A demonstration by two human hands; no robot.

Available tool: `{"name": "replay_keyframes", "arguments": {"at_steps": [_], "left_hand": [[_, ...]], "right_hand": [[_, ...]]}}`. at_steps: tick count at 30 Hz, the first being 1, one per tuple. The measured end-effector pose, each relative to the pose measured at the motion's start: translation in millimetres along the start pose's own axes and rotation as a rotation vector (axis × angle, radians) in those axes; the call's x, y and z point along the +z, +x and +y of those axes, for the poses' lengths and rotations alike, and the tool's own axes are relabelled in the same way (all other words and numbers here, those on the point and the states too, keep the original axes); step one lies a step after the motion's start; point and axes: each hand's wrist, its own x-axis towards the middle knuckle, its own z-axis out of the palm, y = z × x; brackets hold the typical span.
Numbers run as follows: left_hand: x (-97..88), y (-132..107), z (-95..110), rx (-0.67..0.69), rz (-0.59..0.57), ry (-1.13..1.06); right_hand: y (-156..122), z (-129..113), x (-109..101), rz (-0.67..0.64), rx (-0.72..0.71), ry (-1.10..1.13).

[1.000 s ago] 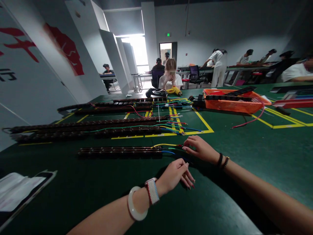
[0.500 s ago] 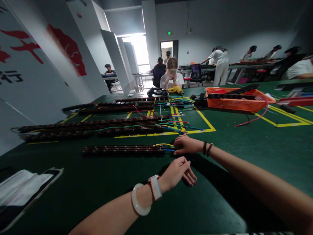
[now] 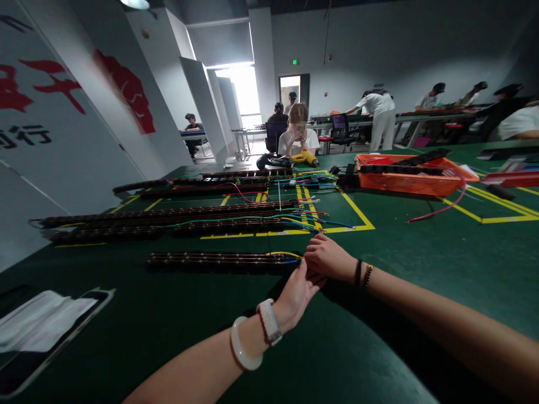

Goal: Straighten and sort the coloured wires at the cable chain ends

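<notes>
A black segmented cable chain (image 3: 214, 262) lies across the green table in front of me. From its right end come a yellow wire (image 3: 286, 253) and a blue wire (image 3: 290, 262), and both run to my hands. My right hand (image 3: 330, 258) is closed over the wire ends, its fingertips bent down and partly hidden. Just below and touching it, my left hand (image 3: 297, 292) has its thumb against the wires at the chain's end. Its fingers reach under the right hand, where the grip is partly covered.
Longer cable chains (image 3: 168, 219) with coloured wires lie beyond, over yellow tape lines (image 3: 357, 210). An orange basket (image 3: 412, 182) stands right of them, and a yellow heat gun (image 3: 306, 158) at the far edge. A tray (image 3: 80, 322) with white sheets lies left. A person (image 3: 298, 137) sits opposite.
My left hand has moved up and left from the bare table to meet the right hand at the wires. The right hand stays by the wire ends. The view has shifted slightly.
</notes>
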Motion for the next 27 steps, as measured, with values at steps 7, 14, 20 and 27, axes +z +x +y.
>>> {"name": "replay_keyframes", "arguments": {"at_steps": [7,14,20,27], "left_hand": [[-0.1,4.2,-0.8,0.064,0.111,-0.052],[-1.6,6.0,-0.5,0.068,0.080,-0.053],[-2.5,7.4,-0.8,0.063,0.049,-0.074],[-5.6,7.8,-0.1,0.043,0.003,-0.034]], "right_hand": [[-10.1,-30.0,-0.3,0.007,-0.076,-0.296],[-19.4,-40.7,13.2,0.071,-0.053,-0.340],[-32.0,-38.7,16.4,0.119,-0.006,-0.281],[-52.0,-20.4,-10.4,0.270,0.061,-0.088]]}}
